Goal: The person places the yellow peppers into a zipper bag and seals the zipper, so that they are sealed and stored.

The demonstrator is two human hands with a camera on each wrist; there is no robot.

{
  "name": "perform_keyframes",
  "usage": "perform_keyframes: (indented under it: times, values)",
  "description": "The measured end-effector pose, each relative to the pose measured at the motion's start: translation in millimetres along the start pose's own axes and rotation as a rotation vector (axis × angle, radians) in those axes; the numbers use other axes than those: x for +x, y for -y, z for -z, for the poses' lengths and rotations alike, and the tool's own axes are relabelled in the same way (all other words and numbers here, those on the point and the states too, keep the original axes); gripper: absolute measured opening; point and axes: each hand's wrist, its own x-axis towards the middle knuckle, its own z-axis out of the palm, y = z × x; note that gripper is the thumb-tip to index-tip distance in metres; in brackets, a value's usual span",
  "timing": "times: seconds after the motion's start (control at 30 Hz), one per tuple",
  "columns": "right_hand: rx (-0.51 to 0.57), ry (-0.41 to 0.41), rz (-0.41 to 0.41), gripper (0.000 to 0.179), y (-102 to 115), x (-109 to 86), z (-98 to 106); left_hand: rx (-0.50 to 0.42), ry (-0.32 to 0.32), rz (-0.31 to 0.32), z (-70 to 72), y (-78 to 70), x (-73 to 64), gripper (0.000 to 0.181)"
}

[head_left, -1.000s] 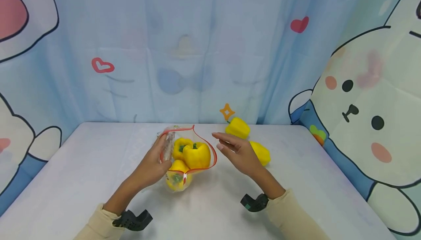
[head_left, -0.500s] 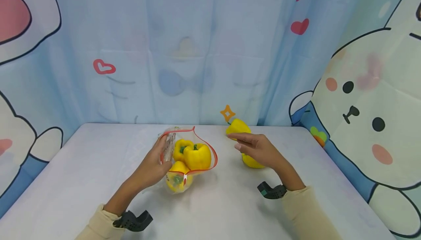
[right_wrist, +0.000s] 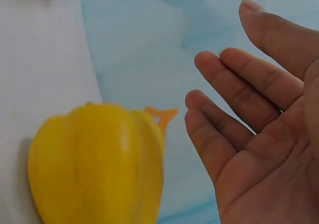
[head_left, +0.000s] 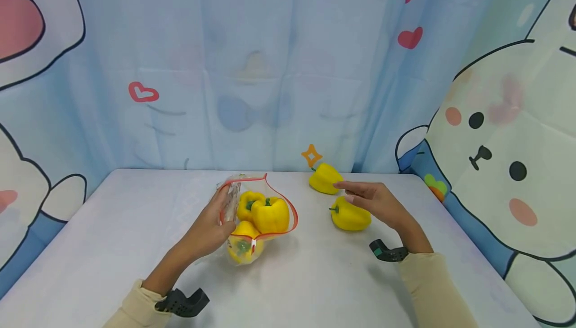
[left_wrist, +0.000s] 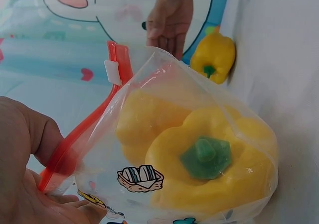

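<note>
A clear zip bag point(head_left: 291, 218) with a red zip edge stands on the table, its mouth wide. Several yellow bell peppers point(head_left: 271, 215) are inside it. My left hand point(head_left: 209, 226) grips the bag's left side by the rim, thumb on the near side; in the left wrist view the red zip strip point(left_wrist: 82, 134) runs between thumb and fingers. My right hand point(head_left: 380, 206) hovers above a loose yellow bell pepper point(head_left: 350, 215), fingers extended and holding nothing. In the right wrist view its fingers point(right_wrist: 244, 94) are apart from a pepper point(right_wrist: 99, 164).
Another yellow bell pepper point(head_left: 326, 178) lies farther back, close to the curtain point(head_left: 252, 68). The white table point(head_left: 135, 228) ends at the curtain behind and at the printed cloth on the right. A black wrist camera point(head_left: 183, 303) sits on each forearm.
My right hand has moved rightward from beside the bag mouth to over the loose pepper, uncovering more of both loose peppers. The left hand and the bag have stayed in place.
</note>
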Motion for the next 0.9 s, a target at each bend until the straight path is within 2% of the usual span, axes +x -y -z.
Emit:
perform_keyframes:
  times: [0.2, 0.47, 0.53, 0.73, 0.9]
  values:
    - [0.011, -0.024, -0.116, 0.046, -21.0, -3.3, 3.9, 0.002, -0.003, -0.013, -0.5, 0.2, 0.0, 0.083]
    - [0.022, -0.012, -0.222, 0.059, -52.4, -8.1, 8.4, 0.002, 0.001, -0.013, -0.5, -0.2, 0.5, 0.083]
    - [0.024, -0.002, -0.238, 0.062, -57.9, -9.9, 9.7, -0.001, 0.001, -0.009, -0.5, -0.2, 0.7, 0.083]
    - [0.042, 0.100, -0.240, 0.070, -67.2, -16.2, 12.2, -0.002, 0.002, 0.002, -0.7, 0.1, 0.5, 0.083]
    - [0.110, 0.160, -0.235, 0.072, -70.5, -18.3, 12.1, 0.011, 0.003, 0.012, -1.1, 0.4, 0.5, 0.083]
